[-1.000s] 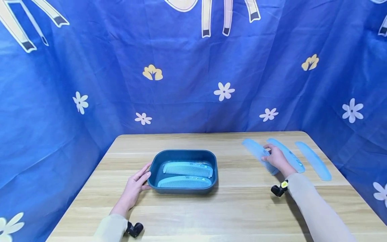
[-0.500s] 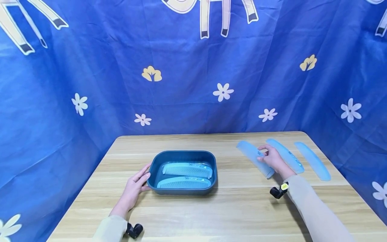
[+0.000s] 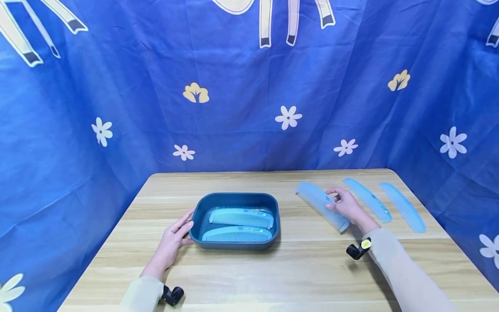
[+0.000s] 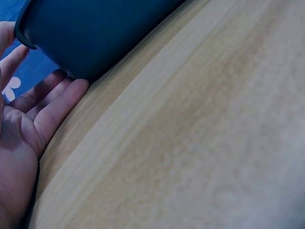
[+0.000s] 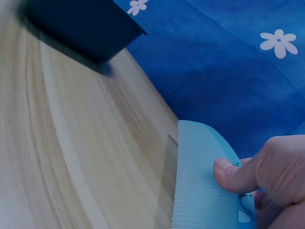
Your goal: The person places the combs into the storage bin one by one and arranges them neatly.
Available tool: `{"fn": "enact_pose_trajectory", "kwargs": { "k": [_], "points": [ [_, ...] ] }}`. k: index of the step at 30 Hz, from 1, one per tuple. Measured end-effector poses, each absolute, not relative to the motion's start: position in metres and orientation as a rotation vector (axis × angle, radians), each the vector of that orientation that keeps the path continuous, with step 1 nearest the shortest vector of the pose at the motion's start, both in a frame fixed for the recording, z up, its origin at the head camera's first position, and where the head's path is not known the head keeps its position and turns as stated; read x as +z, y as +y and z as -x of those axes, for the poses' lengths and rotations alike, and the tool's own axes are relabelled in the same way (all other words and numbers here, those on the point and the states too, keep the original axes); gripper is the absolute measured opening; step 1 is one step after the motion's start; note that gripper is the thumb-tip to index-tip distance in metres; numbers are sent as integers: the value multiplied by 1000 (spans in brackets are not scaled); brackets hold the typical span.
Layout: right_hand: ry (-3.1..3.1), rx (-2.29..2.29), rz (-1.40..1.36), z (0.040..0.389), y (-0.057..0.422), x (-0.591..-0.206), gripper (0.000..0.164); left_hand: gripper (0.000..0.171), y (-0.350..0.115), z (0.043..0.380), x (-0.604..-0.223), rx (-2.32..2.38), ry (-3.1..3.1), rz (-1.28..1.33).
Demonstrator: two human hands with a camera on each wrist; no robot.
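Note:
A dark blue tray [image 3: 202, 206] sits in the middle of the wooden table [image 3: 273, 268] with two light blue combs [image 3: 240, 218] lying in it. My left hand [image 3: 173, 240] rests flat against the tray's left wall [image 4: 90, 38], fingers straight. My right hand [image 3: 345, 203] pinches a third light blue comb [image 3: 317, 201] between thumb and fingers and holds it just above the table, right of the tray. In the right wrist view the thumb presses on the comb [image 5: 200, 186], teeth pointing left, with the tray [image 5: 81, 28] farther off.
Two more light blue combs [image 3: 368, 199] [image 3: 403, 206] lie side by side at the table's right end. A blue flowered cloth [image 3: 249, 86] hangs behind and around the table. The table's right edge is close to those combs.
My right hand has lifted its comb and carried it leftward, away from the two lying combs and nearer the tray. The left hand stayed on the tray.

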State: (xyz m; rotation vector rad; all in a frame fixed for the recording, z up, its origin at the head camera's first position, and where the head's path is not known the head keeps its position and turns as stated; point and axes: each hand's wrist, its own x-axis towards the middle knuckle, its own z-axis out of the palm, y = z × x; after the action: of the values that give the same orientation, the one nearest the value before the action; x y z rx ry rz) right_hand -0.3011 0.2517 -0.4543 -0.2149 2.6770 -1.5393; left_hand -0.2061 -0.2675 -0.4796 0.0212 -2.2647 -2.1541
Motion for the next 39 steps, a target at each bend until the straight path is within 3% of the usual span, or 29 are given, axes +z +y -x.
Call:
{"fn": "enact_pose_trajectory", "kwargs": {
  "k": [39],
  "points": [
    [2612, -1848, 616, 278, 193, -417, 46, 54, -268, 206, -481, -2174, -2234, 2]
  ]
}}
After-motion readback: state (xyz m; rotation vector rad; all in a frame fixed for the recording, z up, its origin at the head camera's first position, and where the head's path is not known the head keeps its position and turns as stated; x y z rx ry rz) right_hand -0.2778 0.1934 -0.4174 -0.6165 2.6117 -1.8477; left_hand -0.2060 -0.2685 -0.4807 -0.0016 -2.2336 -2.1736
